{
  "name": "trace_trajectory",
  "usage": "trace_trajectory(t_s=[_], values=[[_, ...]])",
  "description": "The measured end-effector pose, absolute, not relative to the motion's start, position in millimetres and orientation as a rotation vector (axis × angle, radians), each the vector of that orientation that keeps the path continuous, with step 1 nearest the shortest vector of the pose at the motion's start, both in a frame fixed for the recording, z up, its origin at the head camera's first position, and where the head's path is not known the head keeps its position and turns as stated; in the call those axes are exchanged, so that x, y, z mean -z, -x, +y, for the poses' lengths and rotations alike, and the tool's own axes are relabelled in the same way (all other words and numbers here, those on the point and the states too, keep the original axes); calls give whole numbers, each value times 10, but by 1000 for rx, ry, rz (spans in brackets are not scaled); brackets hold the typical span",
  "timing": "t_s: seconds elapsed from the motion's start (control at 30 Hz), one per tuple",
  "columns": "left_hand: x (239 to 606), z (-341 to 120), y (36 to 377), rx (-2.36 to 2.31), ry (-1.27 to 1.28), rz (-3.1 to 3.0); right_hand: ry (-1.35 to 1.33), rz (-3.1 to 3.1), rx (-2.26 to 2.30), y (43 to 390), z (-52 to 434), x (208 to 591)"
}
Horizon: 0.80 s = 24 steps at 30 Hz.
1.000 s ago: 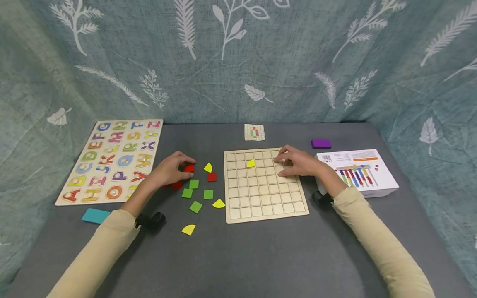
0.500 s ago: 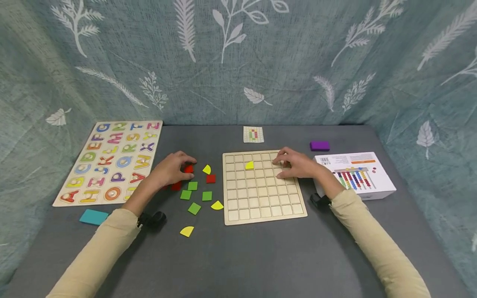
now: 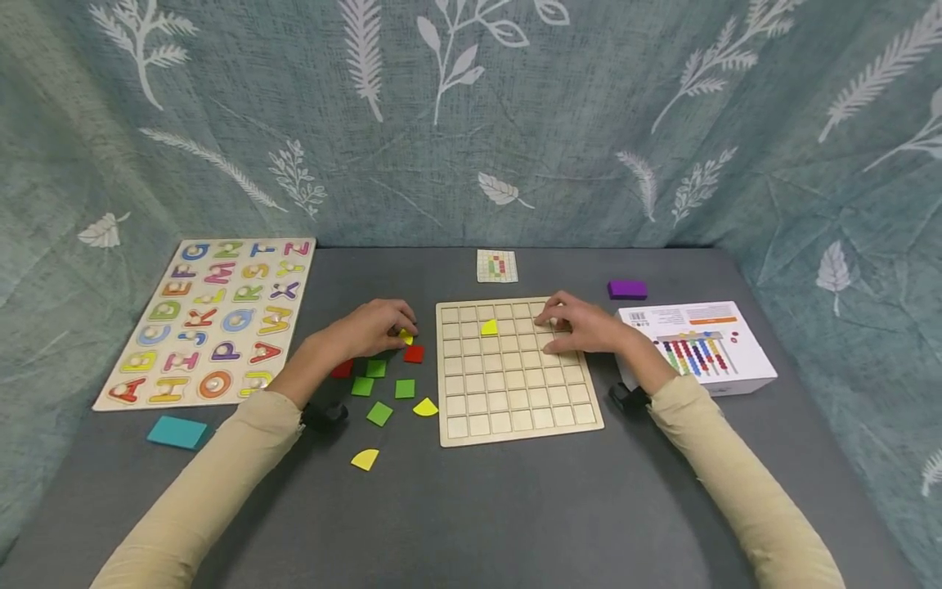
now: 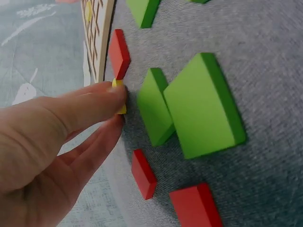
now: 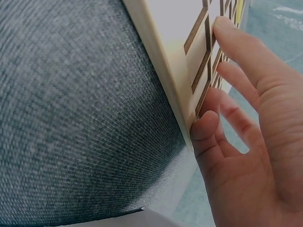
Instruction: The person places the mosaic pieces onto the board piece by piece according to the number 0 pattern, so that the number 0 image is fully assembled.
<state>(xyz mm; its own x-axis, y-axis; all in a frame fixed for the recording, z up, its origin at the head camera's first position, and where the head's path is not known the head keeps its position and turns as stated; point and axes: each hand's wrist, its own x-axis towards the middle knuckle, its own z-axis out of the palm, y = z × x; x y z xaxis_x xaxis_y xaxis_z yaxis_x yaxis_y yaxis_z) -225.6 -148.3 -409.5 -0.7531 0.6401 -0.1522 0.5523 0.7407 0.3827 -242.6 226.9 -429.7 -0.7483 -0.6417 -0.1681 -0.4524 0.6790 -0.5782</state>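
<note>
At the near end of my left hand's [image 3: 377,325] reach, thumb and fingers pinch a yellow quarter-circle tile [image 4: 118,83], partly covered by them. A red square tile [image 3: 414,354] lies just beside it. Below are several green square tiles [image 3: 405,388], and another red tile [image 3: 342,370] is half hidden by the wrist. My right hand [image 3: 580,324] rests its fingertips on the right part of the wooden grid board [image 3: 496,400], fingers apart and holding nothing. One yellow quarter-circle [image 3: 489,328] sits in a cell near the board's top.
Loose yellow quarter-circles [image 3: 365,459] lie nearer. A pattern card [image 3: 497,267] is behind the board. An alphabet board [image 3: 243,343] and a teal block [image 3: 177,432] are at left. To the right are a purple block [image 3: 627,290] and a white box [image 3: 746,348].
My left hand has left the red tile it was at and moved right to the yellow quarter-circle, which its fingers now pinch. The right hand stays on the board.
</note>
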Motion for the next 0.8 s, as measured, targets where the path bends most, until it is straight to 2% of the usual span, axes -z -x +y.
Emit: trace_trajectory(t_s=[0.17, 0.4, 0.6, 0.8], values=[[4098, -1525, 2263, -471, -914, 2663, 859, 2528, 730, 2426, 2265, 4301], [4003, -1427, 2261, -595, -716, 2819, 852, 2538, 738, 2425, 2262, 4274], [4004, -754, 2282, -784, -861, 2728, 859, 2552, 736, 2410, 2250, 4301], [4119, -86, 2396, -778, -982, 2652, 895, 2575, 720, 2423, 2256, 4318]])
